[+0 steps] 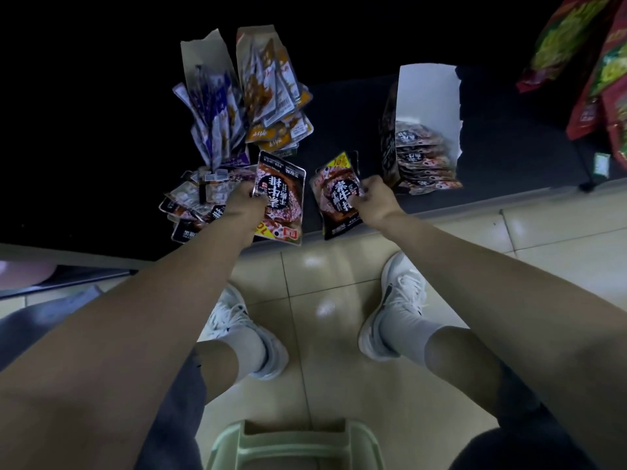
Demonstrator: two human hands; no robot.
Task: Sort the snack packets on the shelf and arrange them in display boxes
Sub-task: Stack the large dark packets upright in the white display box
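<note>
My left hand (245, 197) grips a black-and-red snack packet (283, 195) by its left edge, held over the front of the dark shelf (346, 106). My right hand (371, 195) pinches a second packet of the same kind (334, 195) by its right edge, just to the right of the first. Behind my right hand a display box with a white flap (429, 93) holds a row of the same black-and-red packets (420, 154). A loose heap of mixed packets (193, 201) lies left of my left hand.
Two open boxes stand at the back: one with purple packets (212, 110), one with orange packets (271, 89). Red and green bags (597, 62) hang at the upper right. Below are tiled floor, my white shoes (400, 300) and a pale green stool (295, 446).
</note>
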